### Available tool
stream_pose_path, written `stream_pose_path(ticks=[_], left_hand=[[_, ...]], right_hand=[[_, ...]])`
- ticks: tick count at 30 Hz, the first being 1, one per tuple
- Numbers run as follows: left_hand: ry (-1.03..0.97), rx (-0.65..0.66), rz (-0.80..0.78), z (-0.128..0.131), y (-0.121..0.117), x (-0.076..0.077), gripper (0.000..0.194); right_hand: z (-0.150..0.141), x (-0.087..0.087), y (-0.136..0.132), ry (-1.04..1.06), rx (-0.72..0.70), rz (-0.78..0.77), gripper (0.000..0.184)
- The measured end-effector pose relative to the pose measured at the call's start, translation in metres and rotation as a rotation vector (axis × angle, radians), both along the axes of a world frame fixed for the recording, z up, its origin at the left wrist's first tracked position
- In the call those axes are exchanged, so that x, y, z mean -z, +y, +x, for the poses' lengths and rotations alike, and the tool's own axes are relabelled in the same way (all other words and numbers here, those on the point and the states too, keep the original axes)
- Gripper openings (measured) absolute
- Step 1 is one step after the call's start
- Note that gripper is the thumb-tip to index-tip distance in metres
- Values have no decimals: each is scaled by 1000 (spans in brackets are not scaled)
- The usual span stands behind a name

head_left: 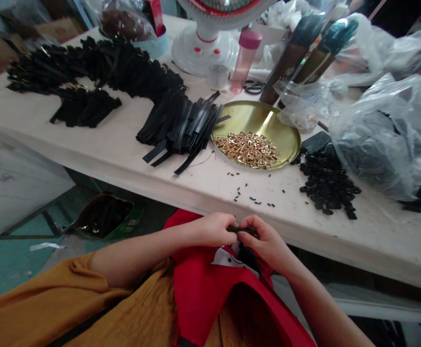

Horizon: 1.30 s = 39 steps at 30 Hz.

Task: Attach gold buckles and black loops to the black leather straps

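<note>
Close together over the red apron (199, 284), my two hands meet just below the table's front edge. My left hand (217, 230) pinches one end of a black strip (244, 231). The fingers of my right hand (264, 241) are closed on the same strip from the other side. Fingertips hide much of it, so its exact shape cannot be made out. On the table ahead lie a fan of flat black straps (184, 130), a gold round tray (293, 140) with small gold metal fittings (248, 149), and a pile of black ring-like pieces (328, 183).
Bundled black straps with gold fittings (123, 67) stretch along the back left. A white fan (205, 50), a pink-capped bottle (245, 60), scissors (254, 88) and clear plastic bags (384, 144) stand behind. Tiny black bits (253, 199) lie near the table edge. An open bag (105, 217) sits below.
</note>
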State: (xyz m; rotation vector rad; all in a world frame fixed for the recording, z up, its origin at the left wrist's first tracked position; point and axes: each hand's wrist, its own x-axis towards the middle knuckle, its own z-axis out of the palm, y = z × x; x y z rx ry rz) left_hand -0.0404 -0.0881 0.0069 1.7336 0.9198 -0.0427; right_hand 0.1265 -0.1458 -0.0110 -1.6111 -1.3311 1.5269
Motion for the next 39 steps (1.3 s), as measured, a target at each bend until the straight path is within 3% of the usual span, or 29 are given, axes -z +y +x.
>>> stream_pose_path(ticks=[2, 6, 10, 14, 18, 21, 23, 27, 29, 35, 39], left_hand=[[-18, 37, -12, -3, -6, -3, 21], [-76, 77, -349, -11, -15, -7, 21], [-253, 39, -592, -19, -25, -10, 16], [-341, 2, -709, -25, -35, -16, 10], [-359, 4, -737, -27, -43, -21, 8], [-360, -7, -749, -27, -47, -18, 10], [-370, -30, -751, -27, -50, -13, 10], [-399, -86, -732, -23, -55, -3, 12], [-382, -94, -718, -21, -56, -1, 15], [-316, -12, -676, -19, -43, -5, 17], [-173, 62, -547, -17, -28, -1, 15]], right_hand=[[-2, -3, -5, -24, -3, 26, 15], [-2, -8, -17, -46, -38, 23, 15], [0, -13, -31, 114, -44, -49, 20], [-2, -18, -44, 331, -8, -134, 24], [-5, -18, -55, 526, 46, -248, 25], [-8, -15, -62, 490, 44, -236, 25], [-11, -14, -65, 324, 41, -123, 23], [-14, -13, -69, -162, 3, 279, 9], [-14, -13, -71, -231, -31, 349, 7], [-11, -6, -66, 124, 55, -19, 17], [-13, 1, -57, 148, 141, -58, 21]])
